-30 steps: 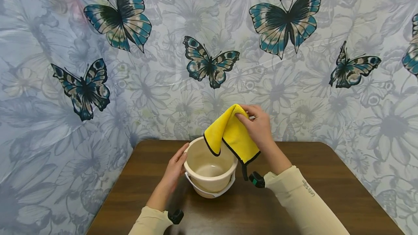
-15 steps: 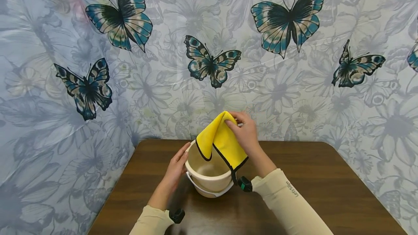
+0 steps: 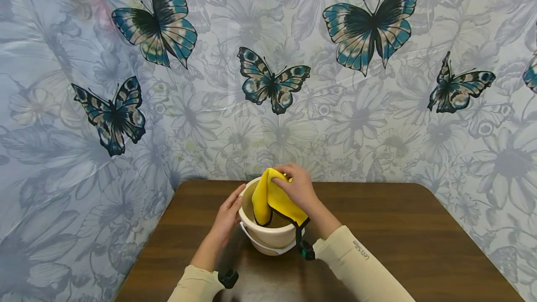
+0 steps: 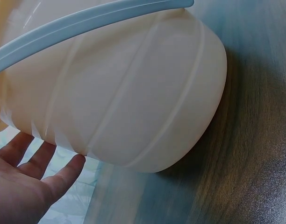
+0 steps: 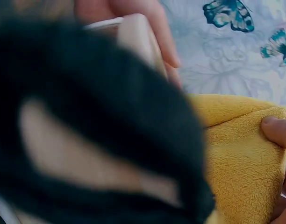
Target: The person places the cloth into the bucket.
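Note:
A cream bucket (image 3: 268, 235) stands on the brown table, its pale handle (image 4: 101, 19) hanging down the outside. My left hand (image 3: 225, 216) rests against the bucket's left side near the rim; in the left wrist view, extended fingers (image 4: 68, 175) touch the outer wall. Above the bucket's mouth, my right hand (image 3: 299, 186) pinches a yellow cloth (image 3: 280, 202) with black edging between thumb and fingers. The cloth's left part hangs inside the bucket, while its right corner lies over the rim. A blurred black loop (image 5: 101, 102) on the cloth blocks much of the right wrist view.
The brown wooden table (image 3: 386, 241) extends to both sides of the bucket. Close behind it hangs a grey floral backdrop (image 3: 218, 143) with printed butterflies. Each wrist wears a small black device, such as the left wrist device (image 3: 228, 278).
My right hand has moved down and left, bringing the yellow cloth from above the bucket's right side partly into its mouth. My left hand and the bucket have stayed in place.

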The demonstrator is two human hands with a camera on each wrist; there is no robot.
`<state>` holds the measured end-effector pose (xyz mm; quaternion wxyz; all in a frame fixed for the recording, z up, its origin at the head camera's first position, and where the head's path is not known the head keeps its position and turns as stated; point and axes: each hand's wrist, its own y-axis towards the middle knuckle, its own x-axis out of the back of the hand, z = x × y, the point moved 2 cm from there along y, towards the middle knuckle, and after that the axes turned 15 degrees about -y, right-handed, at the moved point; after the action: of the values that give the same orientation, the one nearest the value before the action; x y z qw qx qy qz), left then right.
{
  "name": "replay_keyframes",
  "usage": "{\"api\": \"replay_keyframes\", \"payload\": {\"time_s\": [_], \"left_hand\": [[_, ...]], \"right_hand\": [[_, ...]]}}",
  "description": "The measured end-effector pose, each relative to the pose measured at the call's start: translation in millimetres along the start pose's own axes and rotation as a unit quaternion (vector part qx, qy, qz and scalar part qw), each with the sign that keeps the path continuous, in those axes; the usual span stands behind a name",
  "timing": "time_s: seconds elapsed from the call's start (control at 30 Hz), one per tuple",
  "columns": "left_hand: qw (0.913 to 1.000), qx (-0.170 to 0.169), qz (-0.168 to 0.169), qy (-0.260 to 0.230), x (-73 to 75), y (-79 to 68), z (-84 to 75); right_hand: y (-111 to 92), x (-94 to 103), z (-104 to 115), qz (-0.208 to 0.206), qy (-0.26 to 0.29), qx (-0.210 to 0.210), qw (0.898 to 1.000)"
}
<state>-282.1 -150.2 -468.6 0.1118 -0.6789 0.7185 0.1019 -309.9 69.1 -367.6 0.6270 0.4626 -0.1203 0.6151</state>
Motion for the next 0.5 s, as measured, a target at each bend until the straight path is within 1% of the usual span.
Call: {"api": "replay_keyframes", "payload": {"time_s": [0.17,0.27,0.37,0.5], "left_hand": [[0.9999,0.007,0.002,0.008,1.6,1.3,0.7],[0.9999,0.008,0.002,0.008,2.1,2.6,1.4],[1.0,0.006,0.002,0.004,2.3,3.6,2.8],[1.0,0.007,0.002,0.005,2.4,3.7,3.0]], "right_hand": [[0,-13.3,9,0.053,-0.021,0.023,0.998],[-1,-20.5,13,0.097,-0.041,0.04,0.994],[-3,-27.1,14,0.132,-0.064,0.054,0.988],[-5,-34.2,11,0.149,-0.078,0.068,0.983]]}}
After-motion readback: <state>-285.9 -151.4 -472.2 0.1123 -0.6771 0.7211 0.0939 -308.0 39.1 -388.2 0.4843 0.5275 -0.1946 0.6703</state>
